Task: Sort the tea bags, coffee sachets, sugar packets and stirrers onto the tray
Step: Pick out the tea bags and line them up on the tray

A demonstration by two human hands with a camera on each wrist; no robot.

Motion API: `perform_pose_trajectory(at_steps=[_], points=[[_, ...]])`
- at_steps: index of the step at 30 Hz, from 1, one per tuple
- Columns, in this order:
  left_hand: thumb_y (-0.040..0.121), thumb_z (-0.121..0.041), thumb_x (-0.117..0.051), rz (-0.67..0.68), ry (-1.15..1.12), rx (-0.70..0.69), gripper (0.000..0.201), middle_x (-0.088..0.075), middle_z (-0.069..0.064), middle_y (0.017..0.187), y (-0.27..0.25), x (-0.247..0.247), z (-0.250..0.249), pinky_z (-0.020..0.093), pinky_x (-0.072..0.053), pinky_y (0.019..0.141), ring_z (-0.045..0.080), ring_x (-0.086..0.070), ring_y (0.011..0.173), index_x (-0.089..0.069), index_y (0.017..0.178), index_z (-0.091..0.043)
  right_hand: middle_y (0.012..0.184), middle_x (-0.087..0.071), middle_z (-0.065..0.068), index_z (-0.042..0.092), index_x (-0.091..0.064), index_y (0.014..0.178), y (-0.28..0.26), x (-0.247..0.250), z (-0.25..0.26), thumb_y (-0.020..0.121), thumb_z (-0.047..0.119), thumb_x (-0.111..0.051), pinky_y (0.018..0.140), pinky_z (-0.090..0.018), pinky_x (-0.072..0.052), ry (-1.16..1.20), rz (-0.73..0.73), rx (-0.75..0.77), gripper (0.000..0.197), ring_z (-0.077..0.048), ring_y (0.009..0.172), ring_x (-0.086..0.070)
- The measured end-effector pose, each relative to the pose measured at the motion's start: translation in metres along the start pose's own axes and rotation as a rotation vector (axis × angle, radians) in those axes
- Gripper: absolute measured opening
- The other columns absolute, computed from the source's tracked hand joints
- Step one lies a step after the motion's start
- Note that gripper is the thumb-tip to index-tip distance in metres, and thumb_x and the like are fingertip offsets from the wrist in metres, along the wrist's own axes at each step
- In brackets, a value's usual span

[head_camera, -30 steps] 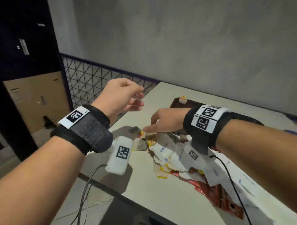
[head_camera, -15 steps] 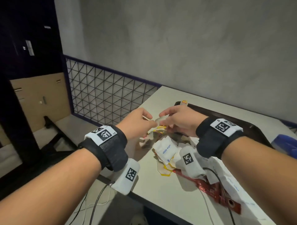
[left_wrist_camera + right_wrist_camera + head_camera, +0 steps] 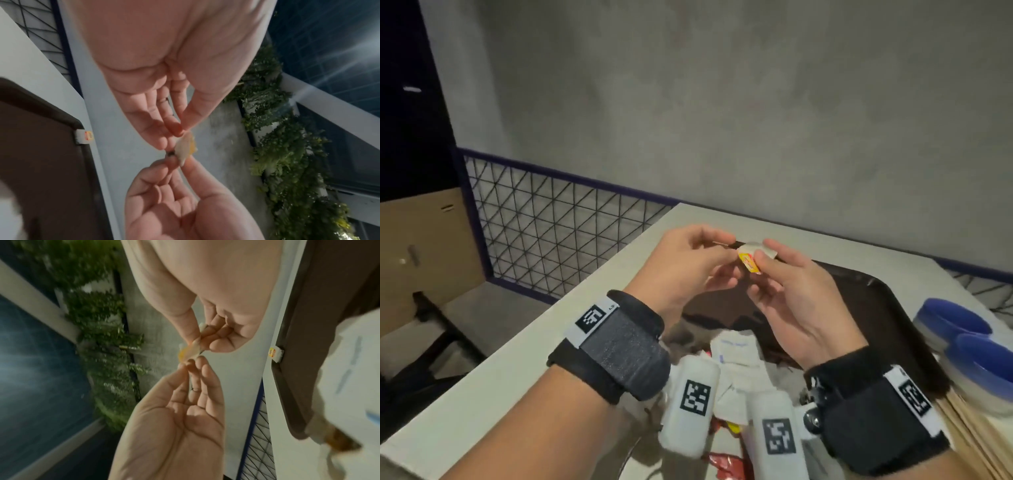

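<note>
Both hands are raised above the desk [image 3: 599, 274], sharing one small white tea bag [image 3: 751, 257] with a yellow and red tag. The right hand [image 3: 796, 301] pinches it between thumb and forefinger, and the left hand [image 3: 685, 270] pinches its near edge from the other side, so each grip is pressed together on the same packet. Directly beneath the grip lies the dark brown tray [image 3: 866, 291], and just toward the person from it sits the unsorted pile of white sachets [image 3: 736, 356] with a red wrapper [image 3: 726, 464] at the bottom. Another small packet [image 3: 84, 137] already rests on the tray's far rim, half over the edge. The risk I see is in the shared pinch: if the two hands pull apart, the thin paper could tear or the tag could come away. If one grip lets go before the other is firm, the bag could drop back into the pile below. Off to the right of the grip, blue-rimmed bowls [image 3: 955, 325] stand close by the tray.
</note>
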State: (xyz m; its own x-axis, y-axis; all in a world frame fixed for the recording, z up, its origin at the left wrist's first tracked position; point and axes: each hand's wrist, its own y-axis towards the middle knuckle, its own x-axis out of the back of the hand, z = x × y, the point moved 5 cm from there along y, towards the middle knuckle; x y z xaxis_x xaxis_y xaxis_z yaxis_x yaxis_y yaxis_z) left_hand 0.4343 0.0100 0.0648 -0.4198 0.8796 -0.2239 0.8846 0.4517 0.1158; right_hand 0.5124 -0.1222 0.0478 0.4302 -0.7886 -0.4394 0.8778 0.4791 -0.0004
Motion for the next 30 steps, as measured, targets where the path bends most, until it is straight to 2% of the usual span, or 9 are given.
perform_pose_trajectory(at_steps=[4, 8, 14, 16, 19, 21, 24, 27, 30], points=[[0.098, -0.004, -0.066, 0.020, -0.012, -0.009, 0.008, -0.070, 0.016, 0.091, 0.019, -0.025, 0.008, 0.037, -0.063, 0.077, 0.026, -0.072, 0.078, -0.065, 0.105, -0.006, 0.110, -0.078, -0.011, 0.018, -0.067, 0.125, -0.001, 0.031, 0.011, 0.095, 0.005, -0.067, 0.077, -0.031, -0.055, 0.081, -0.039, 0.061, 0.033, -0.017, 0.090, -0.071], [0.088, -0.033, -0.077, 0.108, 0.075, 0.026, 0.036, -0.074, 0.012, 0.091, 0.028, -0.051, 0.019, 0.040, -0.063, 0.079, 0.022, -0.073, 0.075, -0.066, 0.109, -0.005, 0.110, -0.078, -0.010, 0.019, -0.065, 0.128, 0.000, 0.051, 0.012, 0.094, 0.008, -0.068, 0.074, -0.029, -0.056, 0.102, -0.119, 0.125, 0.035, -0.015, 0.087, -0.071], [0.094, -0.005, -0.069, 0.182, 0.129, -0.004, 0.018, -0.070, 0.015, 0.079, 0.027, -0.070, 0.032, 0.027, -0.061, 0.063, 0.019, -0.068, 0.066, -0.069, 0.098, 0.012, 0.106, -0.078, -0.011, 0.016, -0.064, 0.128, -0.004, 0.051, 0.009, 0.096, 0.005, -0.066, 0.068, -0.028, -0.057, 0.127, -0.120, 0.132, 0.034, -0.016, 0.078, -0.073], [0.095, 0.001, -0.065, 0.161, 0.103, 0.005, 0.011, -0.068, 0.015, 0.078, 0.027, -0.063, 0.032, 0.027, -0.059, 0.060, 0.019, -0.064, 0.064, -0.073, 0.090, 0.004, 0.104, -0.078, -0.007, 0.019, -0.069, 0.124, -0.008, 0.054, 0.003, 0.096, 0.011, -0.068, 0.066, -0.027, -0.054, 0.094, -0.124, 0.124, 0.029, -0.012, 0.076, -0.066], [0.093, 0.000, -0.064, 0.189, 0.171, 0.033, 0.025, -0.066, 0.011, 0.077, 0.024, -0.055, 0.037, 0.027, -0.053, 0.057, 0.017, -0.060, 0.062, -0.076, 0.074, -0.011, 0.105, -0.076, -0.009, 0.020, -0.073, 0.118, -0.014, 0.057, -0.001, 0.095, 0.026, -0.066, 0.076, -0.035, -0.053, 0.023, -0.127, 0.120, 0.024, -0.017, 0.086, -0.066], [0.094, -0.003, -0.065, 0.254, 0.245, 0.070, 0.021, -0.065, 0.012, 0.077, 0.020, -0.054, 0.040, 0.025, -0.050, 0.056, 0.015, -0.059, 0.060, -0.077, 0.079, -0.010, 0.101, -0.074, -0.009, 0.020, -0.074, 0.114, -0.015, 0.055, 0.001, 0.095, 0.031, -0.064, 0.082, -0.040, -0.053, -0.043, -0.097, 0.109, 0.024, -0.019, 0.088, -0.069], [0.094, -0.008, -0.067, 0.301, 0.301, 0.098, 0.013, -0.066, 0.008, 0.073, 0.019, -0.051, 0.043, 0.024, -0.047, 0.054, 0.015, -0.057, 0.059, -0.077, 0.086, -0.005, 0.090, -0.073, -0.006, 0.015, -0.077, 0.103, -0.014, 0.055, 0.005, 0.095, 0.017, -0.063, 0.070, -0.034, -0.053, -0.137, -0.054, 0.097, 0.016, -0.015, 0.078, -0.069], [0.093, -0.013, -0.072, 0.279, 0.279, 0.077, 0.012, -0.067, 0.009, 0.077, 0.020, -0.047, 0.042, 0.024, -0.049, 0.056, 0.015, -0.057, 0.061, -0.078, 0.090, -0.003, 0.091, -0.075, -0.009, 0.013, -0.077, 0.096, -0.013, 0.059, 0.007, 0.092, 0.004, -0.066, 0.059, -0.028, -0.052, -0.215, -0.041, 0.116, 0.015, -0.016, 0.077, -0.070], [0.091, -0.012, -0.075, 0.192, 0.196, 0.031, 0.009, -0.073, 0.010, 0.084, 0.023, -0.042, 0.040, 0.023, -0.052, 0.059, 0.013, -0.063, 0.067, -0.079, 0.094, -0.005, 0.093, -0.077, -0.008, 0.012, -0.076, 0.098, -0.013, 0.059, 0.007, 0.090, 0.002, -0.069, 0.059, -0.025, -0.055, -0.240, -0.017, 0.105, 0.015, -0.015, 0.078, -0.073]])
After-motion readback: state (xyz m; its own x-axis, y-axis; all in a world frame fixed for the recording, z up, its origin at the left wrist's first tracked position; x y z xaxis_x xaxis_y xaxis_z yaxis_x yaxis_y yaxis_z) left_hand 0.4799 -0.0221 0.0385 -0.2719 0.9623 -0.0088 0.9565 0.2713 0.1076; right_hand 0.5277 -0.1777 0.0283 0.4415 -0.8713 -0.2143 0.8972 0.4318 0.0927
